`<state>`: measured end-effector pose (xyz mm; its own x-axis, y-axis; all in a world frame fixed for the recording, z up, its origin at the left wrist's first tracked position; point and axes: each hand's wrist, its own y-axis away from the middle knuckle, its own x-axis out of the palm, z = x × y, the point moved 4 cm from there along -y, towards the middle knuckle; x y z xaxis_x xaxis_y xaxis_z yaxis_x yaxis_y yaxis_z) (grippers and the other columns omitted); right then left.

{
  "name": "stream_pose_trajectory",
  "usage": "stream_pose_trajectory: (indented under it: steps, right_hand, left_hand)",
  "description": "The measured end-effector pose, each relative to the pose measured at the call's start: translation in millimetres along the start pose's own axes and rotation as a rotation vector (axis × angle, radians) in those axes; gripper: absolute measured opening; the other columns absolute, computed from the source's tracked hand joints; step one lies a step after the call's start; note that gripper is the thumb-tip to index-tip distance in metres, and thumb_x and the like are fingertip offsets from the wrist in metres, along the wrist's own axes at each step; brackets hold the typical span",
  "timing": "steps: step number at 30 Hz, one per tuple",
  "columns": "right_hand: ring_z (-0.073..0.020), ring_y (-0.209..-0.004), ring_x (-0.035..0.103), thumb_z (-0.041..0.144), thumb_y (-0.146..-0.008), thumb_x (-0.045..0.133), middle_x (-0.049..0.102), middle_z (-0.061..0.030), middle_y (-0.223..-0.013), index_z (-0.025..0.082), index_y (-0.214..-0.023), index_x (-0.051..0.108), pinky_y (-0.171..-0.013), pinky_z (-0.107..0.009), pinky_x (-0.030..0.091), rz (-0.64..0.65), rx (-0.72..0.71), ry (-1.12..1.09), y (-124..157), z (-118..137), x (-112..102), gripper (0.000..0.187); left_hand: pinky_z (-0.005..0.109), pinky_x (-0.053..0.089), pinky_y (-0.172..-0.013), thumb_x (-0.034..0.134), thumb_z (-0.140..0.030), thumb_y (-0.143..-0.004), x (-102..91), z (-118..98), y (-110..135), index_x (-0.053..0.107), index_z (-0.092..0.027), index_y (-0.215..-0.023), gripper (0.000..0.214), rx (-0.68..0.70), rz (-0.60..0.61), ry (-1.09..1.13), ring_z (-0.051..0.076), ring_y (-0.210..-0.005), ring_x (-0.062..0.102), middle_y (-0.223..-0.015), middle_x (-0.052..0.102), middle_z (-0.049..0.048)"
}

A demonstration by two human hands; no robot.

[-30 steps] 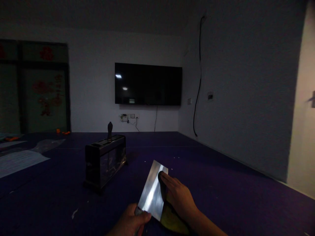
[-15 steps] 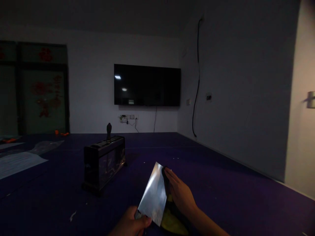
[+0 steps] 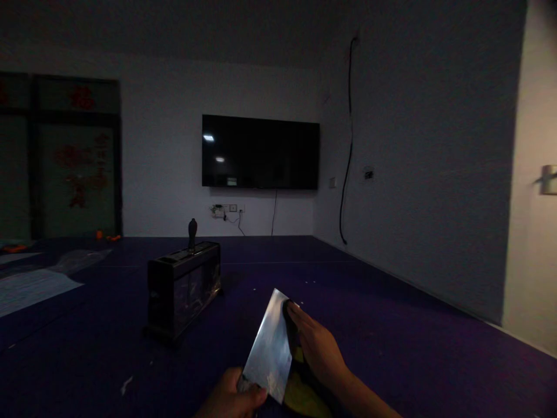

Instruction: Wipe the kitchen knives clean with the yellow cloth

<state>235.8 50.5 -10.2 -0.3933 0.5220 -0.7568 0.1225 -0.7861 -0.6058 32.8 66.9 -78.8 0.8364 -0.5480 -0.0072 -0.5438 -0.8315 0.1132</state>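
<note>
A broad shiny cleaver blade [image 3: 268, 345] stands tilted up in front of me over the dark purple floor. My left hand [image 3: 230, 398] is closed around its handle at the bottom edge of the view. My right hand [image 3: 317, 346] lies with fingers stretched along the blade's right side, pressing a dark and yellow cloth [image 3: 301, 392] against the metal. Most of the cloth hangs below the blade.
A dark knife block [image 3: 181, 287] with one handle [image 3: 192, 231] sticking up stands on the floor ahead to the left. Pale sheets [image 3: 30, 286] lie far left. A black television [image 3: 260, 152] hangs on the far wall. A grey wall runs along the right.
The blade has turned slightly more edge-on, and my right hand has slid a little along its upper right side. The view has shifted slightly.
</note>
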Motion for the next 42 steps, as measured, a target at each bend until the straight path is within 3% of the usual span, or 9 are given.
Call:
stream_pose_trajectory:
  steps: [7,14,23,31,42]
  right_hand:
    - [-0.0178,-0.11,0.053,-0.001,-0.065,0.036,0.047,-0.0019,-0.13,0.022,-0.127,0.048,-0.094,-0.031,0.043,0.037,-0.131,-0.024,3.4,14.0,0.9,0.067]
    - [-0.0174,-0.109,0.053,0.002,-0.066,0.035,0.051,-0.0048,-0.126,0.018,-0.12,0.055,-0.091,-0.028,0.044,0.113,-0.323,-0.123,6.5,34.1,-5.4,0.06]
    - [-0.0184,-0.102,0.058,0.004,-0.067,0.037,0.054,-0.0064,-0.124,0.017,-0.114,0.059,-0.085,-0.026,0.048,0.141,-0.441,-0.159,10.2,49.0,-10.2,0.054]
    - [-0.0169,-0.106,0.056,0.003,-0.067,0.036,0.055,-0.005,-0.121,0.017,-0.114,0.06,-0.089,-0.026,0.045,0.132,-0.36,-0.112,8.4,41.9,-6.5,0.054]
    - [-0.0167,-0.109,0.054,0.002,-0.065,0.037,0.055,-0.0051,-0.121,0.018,-0.114,0.06,-0.093,-0.03,0.043,0.022,-0.231,-0.205,5.1,22.2,-4.4,0.056]
  left_hand:
    - [0.019,0.025,-0.044,0.068,-0.053,-0.059,1.7,-4.4,1.1,0.048,-0.014,-0.088,0.053,0.035,0.018,-0.02,0.006,-0.045,0.037,-0.051,0.046,-0.0072]
    - [0.021,0.022,-0.042,0.065,-0.06,-0.056,4.1,-11.6,6.8,0.048,-0.014,-0.089,0.059,0.04,0.009,-0.06,0.007,-0.044,0.037,-0.053,0.046,-0.006]
    - [0.021,0.02,-0.042,0.064,-0.057,-0.059,3.7,-11.3,4.2,0.047,-0.015,-0.085,0.052,0.073,0.018,-0.099,0.007,-0.043,0.036,-0.049,0.044,-0.0064]
    - [0.021,0.021,-0.042,0.061,-0.06,-0.06,0.3,9.5,-11.1,0.046,-0.016,-0.085,0.052,0.078,-0.007,-0.151,0.007,-0.039,0.033,-0.044,0.041,-0.0083]
    - [0.02,0.022,-0.042,0.064,-0.059,-0.058,4.6,-6.4,5.4,0.048,-0.016,-0.085,0.053,0.051,-0.009,-0.108,0.008,-0.043,0.038,-0.051,0.045,-0.0064]
